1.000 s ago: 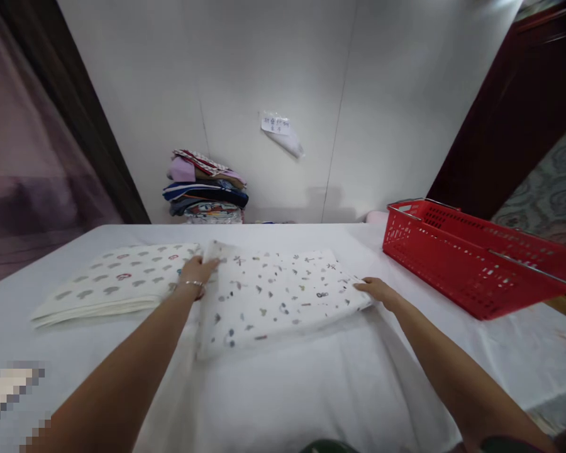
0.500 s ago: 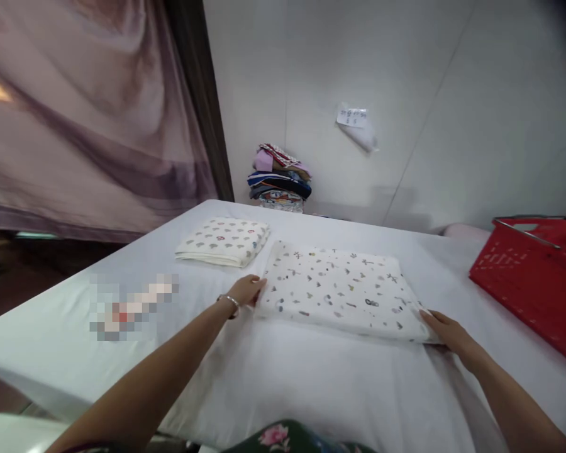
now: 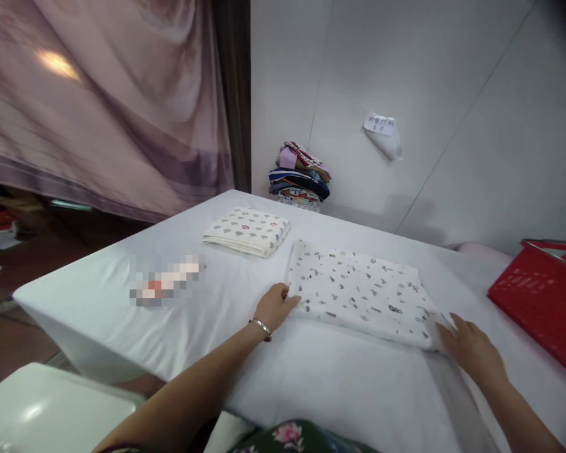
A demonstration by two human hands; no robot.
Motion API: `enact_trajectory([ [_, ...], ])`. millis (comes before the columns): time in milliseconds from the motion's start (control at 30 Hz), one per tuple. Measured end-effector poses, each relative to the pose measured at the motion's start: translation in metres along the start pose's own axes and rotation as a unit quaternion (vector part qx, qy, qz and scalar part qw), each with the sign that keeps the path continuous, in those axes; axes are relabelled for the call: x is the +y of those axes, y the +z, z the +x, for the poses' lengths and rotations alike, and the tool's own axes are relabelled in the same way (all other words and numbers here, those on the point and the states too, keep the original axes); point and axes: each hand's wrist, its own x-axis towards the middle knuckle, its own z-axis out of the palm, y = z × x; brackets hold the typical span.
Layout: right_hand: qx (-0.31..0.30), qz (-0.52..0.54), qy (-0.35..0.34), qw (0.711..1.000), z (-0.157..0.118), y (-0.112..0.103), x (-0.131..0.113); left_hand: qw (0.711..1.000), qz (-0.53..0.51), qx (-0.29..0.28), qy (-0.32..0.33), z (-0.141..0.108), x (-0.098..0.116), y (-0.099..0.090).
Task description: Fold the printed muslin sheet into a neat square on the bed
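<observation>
A folded white cloth (image 3: 358, 292) with small grey and coloured prints lies flat on the table in front of me. At its near left corner is my left hand (image 3: 274, 308), wearing a silver bracelet. The thumb rests on top of the cloth and the fingers curl at its edge, closed on that corner. My right hand (image 3: 474, 349) is at the near right corner, fingers apart and stretched out, thumb close to the edge. Beyond the left side lies a smaller folded cream cloth (image 3: 248, 231) with a grey fan-like pattern.
White sheeting covers the table (image 3: 358, 384). A red plastic basket (image 3: 542, 302) stands at the right. Folded textiles (image 3: 300, 179) are stacked by the wall. A blurred-out item (image 3: 170, 281) lies at left, with a white stool-like surface (image 3: 51, 409) below and a draped curtain (image 3: 122, 113) behind.
My view has swung left, so things sit farther right. My right hand has loosened from the cloth's corner and its fingers have spread. The left hand remains at its corner, thumb now on top.
</observation>
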Motion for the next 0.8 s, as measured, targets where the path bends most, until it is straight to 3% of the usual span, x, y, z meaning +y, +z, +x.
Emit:
enact_trajectory([
  [100,-0.035,0.072,-0.089,0.993,-0.016,0.0,-0.065,0.997,-0.062,0.023,0.035,-0.005,-0.006,0.001],
  [233,-0.138,0.153,-0.265,0.942,-0.043,0.012,-0.168,0.987,-0.146,0.018,0.07,-0.005,-0.011,-0.001],
  [367,-0.159,0.138,-0.386,0.898,-0.056,0.032,-0.241,0.983,-0.173,-0.028,0.059,-0.002,-0.016,-0.002],
  [467,-0.196,0.096,-0.401,0.89,-0.056,0.045,-0.268,0.97,-0.216,-0.104,0.027,-0.002,-0.019,-0.001],
  [600,-0.236,0.066,-0.391,0.887,-0.059,0.051,-0.276,0.955,-0.231,-0.187,-0.004,-0.003,-0.019,-0.003],
  [700,-0.266,0.095,-0.369,0.886,-0.058,0.049,-0.274,0.975,-0.153,-0.158,0.016,-0.004,-0.018,-0.006],
  [800,-0.293,0.187,-0.317,0.882,-0.047,0.045,-0.279,0.991,-0.058,-0.102,0.058,-0.007,-0.016,-0.007],
])
